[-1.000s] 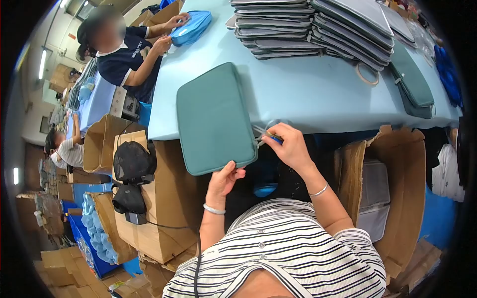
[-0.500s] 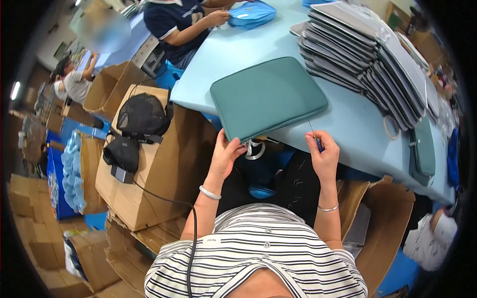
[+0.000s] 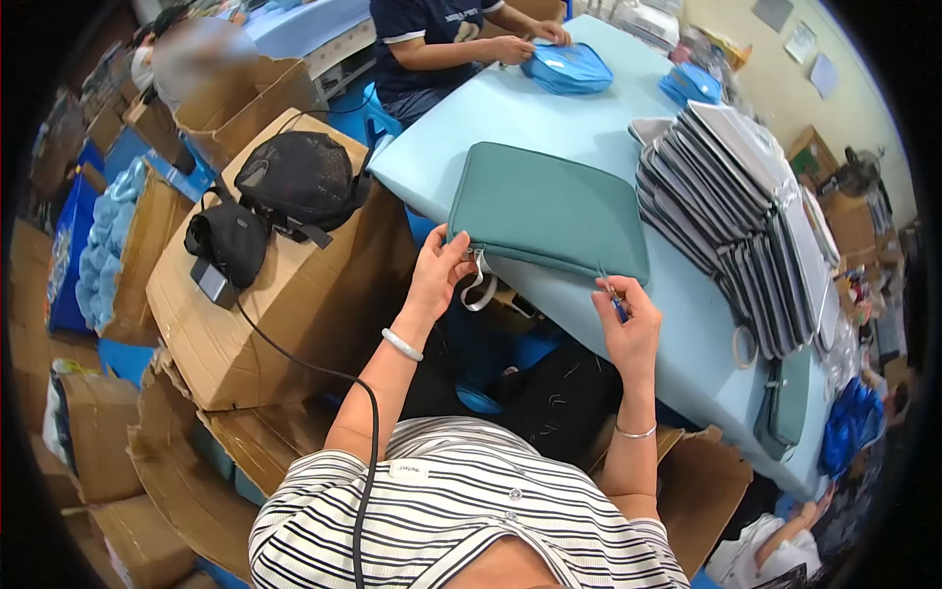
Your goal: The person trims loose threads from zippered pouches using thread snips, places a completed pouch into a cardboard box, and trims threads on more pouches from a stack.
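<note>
A green zippered laptop sleeve (image 3: pixel 549 206) lies at the near edge of the blue-covered table, its front corner jutting past the edge. My left hand (image 3: pixel 440 270) pinches the sleeve's near left corner by the zipper end. A pale strap loop (image 3: pixel 480 285) hangs down from that corner. In my right hand (image 3: pixel 630 319) are small thread snips (image 3: pixel 617 303) with a blue handle, fingers closed round them. Their thin metal tips point up at the sleeve's near right edge; whether they touch it I cannot tell.
Stacked grey-edged sleeves (image 3: pixel 726 206) stand on the table's right, beside another green sleeve (image 3: pixel 788 398). Across the table a person (image 3: pixel 432 49) handles a blue pouch (image 3: pixel 569 69). At left, a cardboard box (image 3: pixel 265 324) bears a black bag (image 3: pixel 299 177). A black cable (image 3: pixel 324 371) crosses my left arm.
The head view has shifted. My right hand with the snips has come up close to the sleeve's near right edge. My left hand keeps its hold on the left corner.
</note>
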Motion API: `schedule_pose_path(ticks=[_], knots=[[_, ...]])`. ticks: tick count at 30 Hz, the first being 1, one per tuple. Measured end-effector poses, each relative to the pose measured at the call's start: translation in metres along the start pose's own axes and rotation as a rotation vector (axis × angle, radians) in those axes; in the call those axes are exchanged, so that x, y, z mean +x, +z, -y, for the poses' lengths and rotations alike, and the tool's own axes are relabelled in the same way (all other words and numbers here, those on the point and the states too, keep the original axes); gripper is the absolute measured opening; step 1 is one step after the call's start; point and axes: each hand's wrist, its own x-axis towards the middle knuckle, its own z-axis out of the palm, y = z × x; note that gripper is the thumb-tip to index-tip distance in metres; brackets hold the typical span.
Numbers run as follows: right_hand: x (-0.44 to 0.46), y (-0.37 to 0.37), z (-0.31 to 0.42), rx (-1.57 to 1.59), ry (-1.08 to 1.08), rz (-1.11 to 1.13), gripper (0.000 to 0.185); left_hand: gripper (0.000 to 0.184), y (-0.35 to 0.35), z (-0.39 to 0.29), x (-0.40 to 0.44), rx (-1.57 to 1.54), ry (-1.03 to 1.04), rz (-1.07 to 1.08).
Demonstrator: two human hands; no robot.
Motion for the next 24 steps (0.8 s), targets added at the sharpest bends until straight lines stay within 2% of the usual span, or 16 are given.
schedule_pose_path(ticks=[6,9,12,24], knots=[[0.032,0.018,0.019,-0.04,-0.146,0.154,0.027,0.046,-0.006,0.015,0.003,-0.005,0.067,-0.022],[0.051,0.025,0.028,-0.192,-0.261,0.282,0.031,0.05,-0.005,0.02,0.005,-0.019,0.101,-0.019],[0.063,0.037,0.034,-0.237,-0.296,0.281,0.031,0.052,-0.008,0.019,0.007,-0.009,0.12,0.04],[0.093,0.079,0.042,-0.602,-0.798,0.402,0.018,0.053,-0.004,0.018,0.011,-0.097,0.116,0.025]])
